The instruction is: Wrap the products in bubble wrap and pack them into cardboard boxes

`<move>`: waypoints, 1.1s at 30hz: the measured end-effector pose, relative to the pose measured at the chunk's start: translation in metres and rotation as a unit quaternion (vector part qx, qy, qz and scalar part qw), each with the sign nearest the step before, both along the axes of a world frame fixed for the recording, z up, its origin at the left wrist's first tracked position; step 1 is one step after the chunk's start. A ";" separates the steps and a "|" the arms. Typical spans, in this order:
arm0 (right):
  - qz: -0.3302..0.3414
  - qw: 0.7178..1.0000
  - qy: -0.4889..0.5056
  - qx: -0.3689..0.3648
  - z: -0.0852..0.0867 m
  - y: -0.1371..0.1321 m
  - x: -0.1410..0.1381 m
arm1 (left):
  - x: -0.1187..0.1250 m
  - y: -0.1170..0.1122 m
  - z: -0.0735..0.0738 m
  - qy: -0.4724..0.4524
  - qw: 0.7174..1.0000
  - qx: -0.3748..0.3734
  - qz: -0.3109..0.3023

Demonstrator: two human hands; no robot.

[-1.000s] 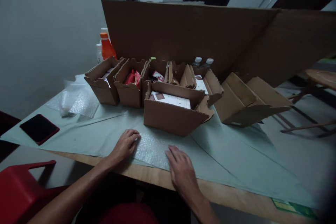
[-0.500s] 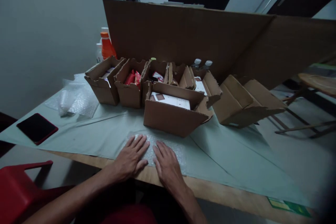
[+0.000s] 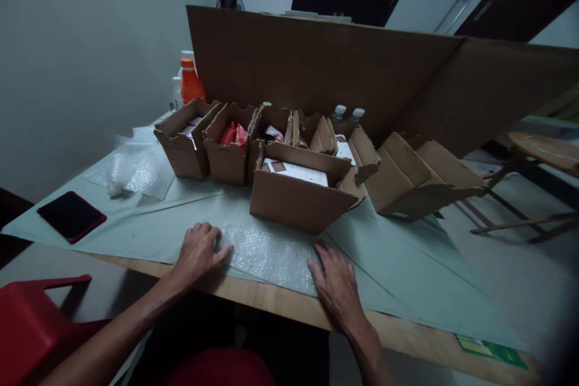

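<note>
A flat piece of bubble wrap (image 3: 271,253) lies on the pale green tablecloth at the table's front edge. At its left end is my left hand (image 3: 198,250), palm down, the fingers a little bent and the thumb reaching toward the sheet. My right hand (image 3: 335,280) rests at the other end, fingers apart, thumb and fingertips touching the sheet's edge. Neither hand grips anything. Just behind the sheet stands a brown cardboard bin (image 3: 296,202) with a white box (image 3: 296,172) inside.
Several cardboard bins (image 3: 228,160) stand in a row behind, holding red packets and boxes. Left are loose bubble wrap (image 3: 140,169) and a black tablet-like device (image 3: 71,217). Orange bottle (image 3: 192,84) and a tall cardboard panel (image 3: 316,60) stand at the back. A red stool (image 3: 40,332) is at lower left.
My hands have moved apart from the middle of the bubble wrap to its two ends, left hand leftward, right hand rightward. More of the sheet shows between them.
</note>
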State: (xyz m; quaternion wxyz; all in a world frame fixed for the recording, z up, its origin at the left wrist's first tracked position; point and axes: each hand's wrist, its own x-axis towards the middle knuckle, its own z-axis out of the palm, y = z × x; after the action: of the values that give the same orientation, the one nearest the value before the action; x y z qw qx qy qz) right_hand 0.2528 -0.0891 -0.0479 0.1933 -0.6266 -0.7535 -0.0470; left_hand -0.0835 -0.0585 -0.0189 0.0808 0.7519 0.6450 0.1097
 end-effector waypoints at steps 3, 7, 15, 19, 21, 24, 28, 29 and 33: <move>0.012 0.999 0.029 -0.011 0.002 0.010 -0.012 | 0.012 -0.003 -0.001 -0.065 0.998 -0.022 0.012; 0.015 0.988 0.150 -0.038 0.009 -0.011 -0.024 | 0.004 -0.004 -0.003 -0.128 0.991 -0.037 0.018; 0.067 0.915 0.356 -0.178 0.015 -0.049 -0.105 | -0.023 0.072 0.017 -0.168 0.986 -0.003 0.015; 0.118 0.914 0.328 -0.209 0.016 -0.038 -0.126 | -0.025 0.077 0.019 -0.158 0.987 0.040 -0.005; 0.121 0.903 0.342 -0.232 0.020 -0.035 -0.126 | -0.034 0.048 0.018 -0.164 0.983 0.043 -0.063; 0.099 0.857 0.425 -0.275 0.025 -0.033 -0.122 | -0.048 -0.019 0.013 -0.183 0.955 0.017 -0.235; 0.062 0.772 0.536 -0.337 0.027 -0.031 -0.125 | -0.041 -0.086 -0.003 -0.163 0.939 -0.006 -0.303; 0.054 0.753 0.558 -0.344 0.027 -0.030 -0.127 | -0.035 -0.091 -0.008 -0.177 0.943 0.008 -0.282; 0.023 0.726 0.609 -0.317 0.024 -0.034 -0.133 | -0.016 -0.070 -0.022 -0.283 0.956 0.038 -0.068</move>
State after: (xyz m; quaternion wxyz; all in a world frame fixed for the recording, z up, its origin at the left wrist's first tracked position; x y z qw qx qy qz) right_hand 0.1202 -0.1227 -0.0239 0.4018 -0.5280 -0.4586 0.5911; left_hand -0.0994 -0.1282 -0.0409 0.2389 0.7345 0.5386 0.3368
